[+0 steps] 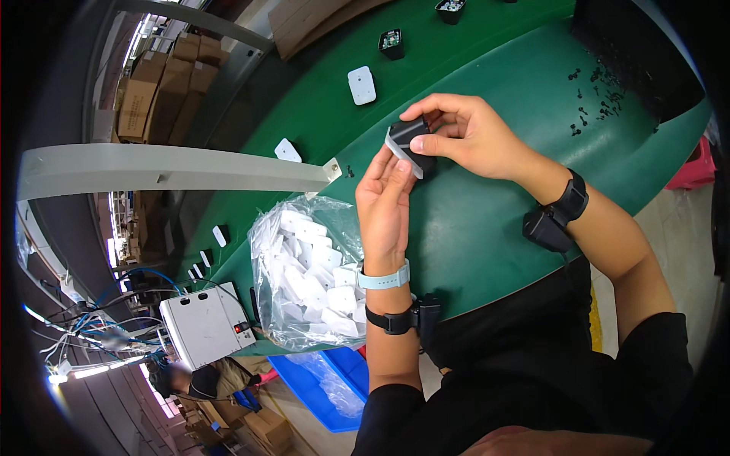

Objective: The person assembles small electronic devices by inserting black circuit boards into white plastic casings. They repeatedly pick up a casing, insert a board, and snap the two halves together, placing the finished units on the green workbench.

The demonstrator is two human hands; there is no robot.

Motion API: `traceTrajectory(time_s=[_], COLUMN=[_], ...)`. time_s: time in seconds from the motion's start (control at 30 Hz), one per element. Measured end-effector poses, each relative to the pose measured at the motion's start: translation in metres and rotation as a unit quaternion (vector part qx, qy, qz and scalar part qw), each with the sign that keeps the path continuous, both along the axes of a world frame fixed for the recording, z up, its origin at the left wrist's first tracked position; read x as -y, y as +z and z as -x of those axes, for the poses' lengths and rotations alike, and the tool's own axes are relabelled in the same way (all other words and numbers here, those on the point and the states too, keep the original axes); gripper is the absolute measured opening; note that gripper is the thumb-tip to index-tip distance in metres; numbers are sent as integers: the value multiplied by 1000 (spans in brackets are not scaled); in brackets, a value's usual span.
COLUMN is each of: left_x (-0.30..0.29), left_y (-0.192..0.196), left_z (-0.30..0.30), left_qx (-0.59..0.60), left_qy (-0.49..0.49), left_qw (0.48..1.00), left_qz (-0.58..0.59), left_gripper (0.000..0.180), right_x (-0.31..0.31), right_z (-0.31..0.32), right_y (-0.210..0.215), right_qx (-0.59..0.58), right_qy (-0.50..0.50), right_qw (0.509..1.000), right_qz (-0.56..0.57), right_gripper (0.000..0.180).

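Note:
Over the green table [487,228], both of my hands meet at a small black plastic housing [411,132]. A white cover plate [395,149] lies against its left side, tilted. My left hand [385,199] pinches the plate from below with thumb and fingers. From the right, my right hand [475,140] grips the black housing between thumb and fingers. The inside of the housing is hidden. Close to my left forearm sits a clear plastic bag [262,251] full of white cover plates [308,285].
Loose black screws [604,95] lie by a black bin [635,57] at the far right. Farther back are a white plate [362,85] and an open black housing with a circuit board [391,44]. A metal post [175,169] crosses at left, above a white machine [201,327]. A blue crate [304,387] stands below.

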State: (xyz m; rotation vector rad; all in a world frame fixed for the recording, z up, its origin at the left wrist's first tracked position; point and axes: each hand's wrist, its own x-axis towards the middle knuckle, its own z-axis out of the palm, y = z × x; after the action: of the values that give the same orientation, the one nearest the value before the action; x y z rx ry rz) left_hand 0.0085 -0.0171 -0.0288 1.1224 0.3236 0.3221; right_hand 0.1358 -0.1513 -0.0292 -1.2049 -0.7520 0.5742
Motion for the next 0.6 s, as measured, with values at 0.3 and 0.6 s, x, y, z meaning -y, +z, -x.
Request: traceTrajectory(time_s=[0.3, 0.6], left_x=[-4, 0], left_y=[-4, -3], left_z=[3, 4], left_qx=[-13, 19], left_qy=[-5, 64], left_qw=[999, 997], left_qz=[-30, -45], left_gripper=[36, 48], right_x=[1, -4], right_z=[1, 10], right_y=[-1, -8], right_qx=[39, -83], right_qy=[25, 14], right_qw=[999, 995], right_qz=[17, -49], right_gripper=[32, 40])
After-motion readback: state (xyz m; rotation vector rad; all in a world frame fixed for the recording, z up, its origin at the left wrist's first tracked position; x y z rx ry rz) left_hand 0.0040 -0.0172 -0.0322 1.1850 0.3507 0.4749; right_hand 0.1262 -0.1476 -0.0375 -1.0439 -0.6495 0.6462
